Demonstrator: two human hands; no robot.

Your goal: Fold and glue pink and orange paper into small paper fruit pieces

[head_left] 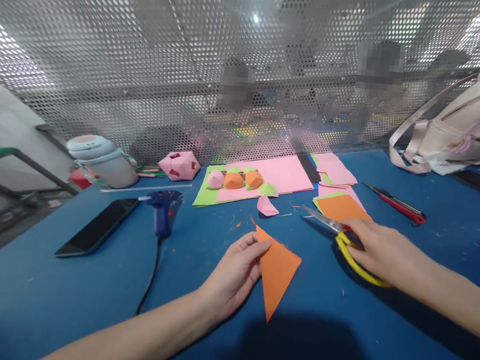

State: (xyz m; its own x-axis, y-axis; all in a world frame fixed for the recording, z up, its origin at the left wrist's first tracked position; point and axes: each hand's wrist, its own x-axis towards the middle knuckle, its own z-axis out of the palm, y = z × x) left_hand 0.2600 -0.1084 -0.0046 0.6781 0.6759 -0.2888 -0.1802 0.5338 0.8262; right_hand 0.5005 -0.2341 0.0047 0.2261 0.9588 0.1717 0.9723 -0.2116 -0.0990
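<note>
Over the near middle of a blue table (201, 244), a left hand (236, 269) pinches a triangular piece of orange paper (278, 273) between thumb and fingers, one point aimed toward the near edge. Whether the piece is folded cannot be told. To its right, a right hand (379, 245) grips yellow-handled scissors (339, 229), blades pointing far and left, apart from the paper. How deep the fingers sit in the loops is hidden.

The step in hand appears to be shaping the orange piece, with paper and tool held separately. A cut from this position would call for turning the blades toward the piece, a steady pinch and fingertips clear of the cutting line.

At left, a blue glue gun (162, 212) stands on the table, its cord running to the near side, beside a dark phone (99, 226). Just beyond the scissors lies an orange sheet (342, 207) with green paper under it; farther right is a red-handled cutter (397, 204).

Past the hands, a curved pink piece (268, 206) rests near a cluster of small domed paper pieces (234, 180) in pink, orange and green, set on a green sheet (202, 198) and a pink sheet (285, 173). Far left are a pink paper ball (179, 165) and a pale lidded cup (103, 159); far right, a pale backpack (472, 116). Behind everything rises a perforated metal panel (150, 54).
</note>
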